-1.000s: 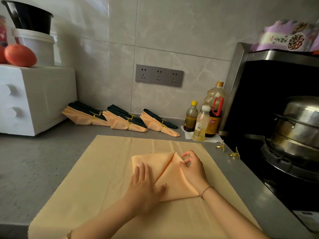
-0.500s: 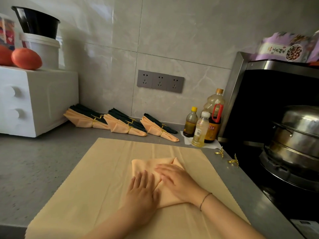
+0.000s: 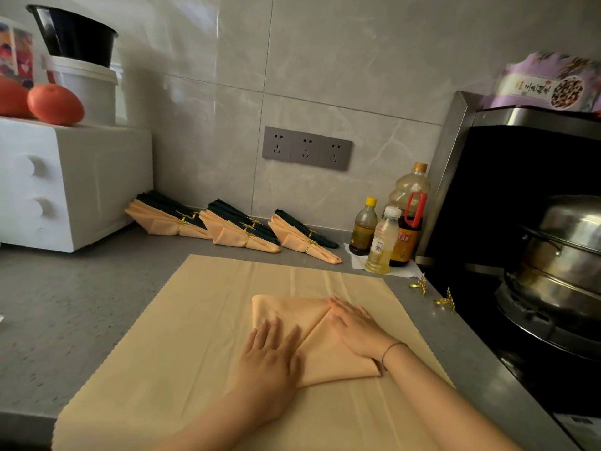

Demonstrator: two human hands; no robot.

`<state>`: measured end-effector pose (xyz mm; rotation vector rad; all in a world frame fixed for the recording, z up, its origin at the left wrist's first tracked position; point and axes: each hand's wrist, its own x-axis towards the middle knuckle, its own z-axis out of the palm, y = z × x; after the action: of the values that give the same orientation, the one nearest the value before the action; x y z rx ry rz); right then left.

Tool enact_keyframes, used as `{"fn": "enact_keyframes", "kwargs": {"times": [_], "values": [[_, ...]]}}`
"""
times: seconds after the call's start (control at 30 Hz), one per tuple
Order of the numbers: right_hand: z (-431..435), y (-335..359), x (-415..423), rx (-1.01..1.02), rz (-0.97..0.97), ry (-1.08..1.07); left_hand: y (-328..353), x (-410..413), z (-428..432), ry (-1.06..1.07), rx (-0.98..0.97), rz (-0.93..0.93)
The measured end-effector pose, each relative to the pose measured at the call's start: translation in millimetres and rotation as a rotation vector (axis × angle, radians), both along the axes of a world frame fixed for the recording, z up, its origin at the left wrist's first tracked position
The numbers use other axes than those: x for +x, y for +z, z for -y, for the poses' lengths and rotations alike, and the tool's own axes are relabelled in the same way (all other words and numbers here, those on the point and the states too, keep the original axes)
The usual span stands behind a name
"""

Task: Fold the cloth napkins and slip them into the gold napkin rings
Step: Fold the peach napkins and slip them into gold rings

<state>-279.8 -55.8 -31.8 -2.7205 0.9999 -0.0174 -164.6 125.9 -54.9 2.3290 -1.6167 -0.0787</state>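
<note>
A peach napkin (image 3: 292, 312), folded into a triangle with a centre seam, lies on a pale yellow cloth (image 3: 182, 320) spread over the grey counter. My left hand (image 3: 271, 353) presses flat on its left flap. My right hand (image 3: 354, 327) lies flat on the right flap, fingers straight along the seam. Two loose gold napkin rings (image 3: 419, 284) (image 3: 446, 301) sit on the counter to the right of the cloth. Three piles of folded peach and dark green napkins in gold rings (image 3: 169, 218) (image 3: 240, 231) (image 3: 302, 236) lean at the back wall.
A white appliance (image 3: 71, 180) with an orange fruit (image 3: 55, 104) and tubs on top stands at the left. Three bottles (image 3: 387, 236) stand at the back right. A stove with a steel steamer pot (image 3: 562, 255) fills the right side.
My right hand has gone from curled at the napkin's top corner to flat on the right flap, sliding back along the seam. My left hand stays pressed on the left flap.
</note>
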Motion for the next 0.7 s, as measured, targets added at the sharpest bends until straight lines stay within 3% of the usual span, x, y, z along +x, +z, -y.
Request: {"fn": "enact_keyframes", "kwargs": {"times": [0.1,0.2,0.33,0.53,0.7], "values": [[-10,8,-11,-0.065,0.169,0.027,0,0,-1,-0.01,-0.021,-0.014],[-33,18,-31,-0.133,0.32,0.204,1,0,-2,-0.008,-0.029,-0.028],[-49,16,-65,-0.346,0.172,0.482,-1,1,-2,-0.005,-0.031,-0.028],[-35,21,-82,-0.296,0.024,0.388,-1,0,-4,-0.031,-0.025,-0.041],[-15,20,-77,-0.066,0.172,0.235,2,-1,-5,-0.069,-0.008,-0.047]]}}
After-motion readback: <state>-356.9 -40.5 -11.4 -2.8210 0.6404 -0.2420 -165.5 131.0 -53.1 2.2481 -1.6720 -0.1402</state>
